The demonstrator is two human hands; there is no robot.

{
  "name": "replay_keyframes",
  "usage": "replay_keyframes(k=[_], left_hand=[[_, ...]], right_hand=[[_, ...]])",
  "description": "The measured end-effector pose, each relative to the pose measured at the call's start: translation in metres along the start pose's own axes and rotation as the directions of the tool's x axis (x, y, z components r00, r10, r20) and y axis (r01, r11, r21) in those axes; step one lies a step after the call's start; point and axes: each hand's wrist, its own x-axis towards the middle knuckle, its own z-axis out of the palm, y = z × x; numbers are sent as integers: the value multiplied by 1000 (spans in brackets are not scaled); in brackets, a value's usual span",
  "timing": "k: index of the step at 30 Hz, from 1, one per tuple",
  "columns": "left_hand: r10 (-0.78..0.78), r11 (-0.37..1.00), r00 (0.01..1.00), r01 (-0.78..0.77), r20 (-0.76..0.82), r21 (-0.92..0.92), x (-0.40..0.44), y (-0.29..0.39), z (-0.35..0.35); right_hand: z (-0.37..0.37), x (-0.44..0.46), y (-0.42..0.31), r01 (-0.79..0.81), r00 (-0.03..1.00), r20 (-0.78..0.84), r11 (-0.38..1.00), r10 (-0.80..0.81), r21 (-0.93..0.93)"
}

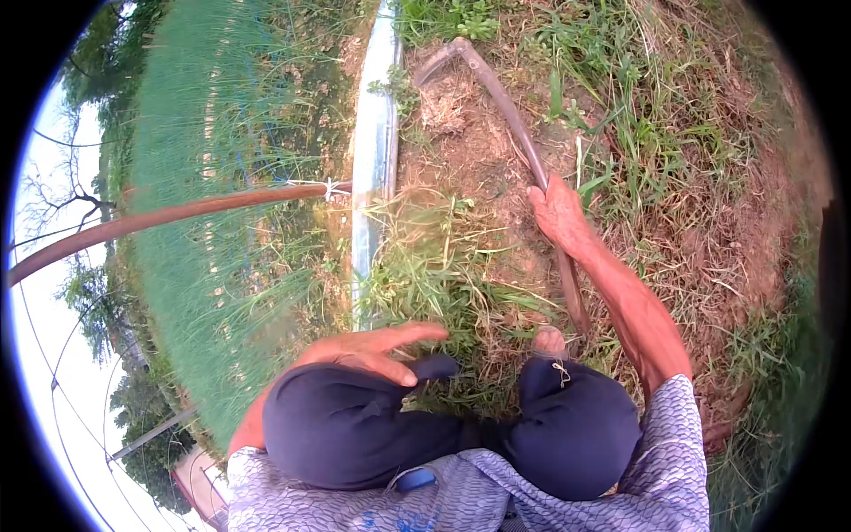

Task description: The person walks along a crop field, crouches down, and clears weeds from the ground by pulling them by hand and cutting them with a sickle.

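Observation:
My right hand (559,215) is wrapped round the wooden handle of a hoe (507,108). The handle runs up and away from beside my right foot, and the worn blade points left, low over bare reddish soil. Just past my left knee, my left hand (377,348) reaches out with thumb and fingers apart and nothing in them. A clump of grass and weeds (443,275) grows in front of that hand, some of it blurred.
A pale plastic-covered strip (377,124) edges the ground on the left. Beyond it stand rows of thin green plants (177,133). A brown pole (168,208) is tied across them at the strip. Cut, dry grass (683,213) covers the right side.

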Motion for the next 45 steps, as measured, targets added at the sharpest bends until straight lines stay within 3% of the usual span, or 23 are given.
replay_keyframes(k=[1,3,4,7,8,11,12,16,20,23,25,26,28,29,31,32,34,38,39,41,42,43,45], left_hand=[[3,1000,1000,-3,1,-9,5,7,-9],[130,945,991,-117,-22,306,13,10,-20],[240,907,968,-200,-66,370,19,7,-16],[104,965,994,-105,16,242,30,10,-21],[237,922,968,-199,-78,333,33,4,-20],[234,962,947,-193,-219,194,41,5,-29],[174,985,919,-166,-355,51,41,11,-32],[184,980,753,-189,-632,59,74,17,-101],[285,925,674,-8,-682,380,117,54,-163],[363,732,820,43,-443,680,151,103,-163],[449,258,891,-59,-66,964,183,132,-155],[442,236,896,-74,-39,969,198,138,-157],[597,-165,802,105,15,981,233,142,-162],[589,-186,807,81,45,979,245,144,-168],[770,34,576,394,-275,919,264,149,-187],[769,21,586,378,-256,926,274,149,-195],[630,589,408,302,-660,749,290,147,-211],[663,648,274,255,-696,718,304,127,-232],[664,647,282,247,-693,721,305,122,-238],[616,677,251,316,-747,664,303,115,-243],[601,757,298,86,-742,648,299,111,-249],[599,761,294,81,-745,644,292,110,-252],[293,956,563,-200,-773,216,263,127,-235]], right_hand=[[2,2,6,-2,1000,7,1000,2,-6],[8,5,19,-197,972,167,963,167,185],[-16,-13,-8,-169,976,140,986,166,11],[-30,-33,26,-42,996,65,980,55,-195],[-42,-46,29,-61,991,105,979,83,-196],[-63,-105,62,-139,971,155,960,180,-244],[-67,-126,73,-194,964,153,967,219,-164],[-78,-214,100,-367,929,99,923,356,118],[-62,-280,111,-537,811,125,644,571,545],[-53,-277,88,-540,724,124,446,679,713],[-51,-262,83,-477,664,133,280,736,833],[-52,-252,79,-468,652,133,258,747,845],[-49,-242,89,-424,623,116,210,773,881],[-47,-241,93,-393,605,101,185,790,901],[-45,-245,94,-368,576,62,191,815,910],[-46,-246,94,-366,567,24,225,823,903],[-42,-251,98,-364,569,-41,296,822,883],[-66,-218,90,-380,578,58,206,814,902],[-69,-207,99,-380,569,56,202,820,903],[-54,-190,126,-496,620,-217,591,754,636],[-39,-200,134,-592,604,-197,600,772,538],[-17,-224,133,-593,605,-201,605,770,531],[12,-268,129,-601,607,-217,621,764,504]])
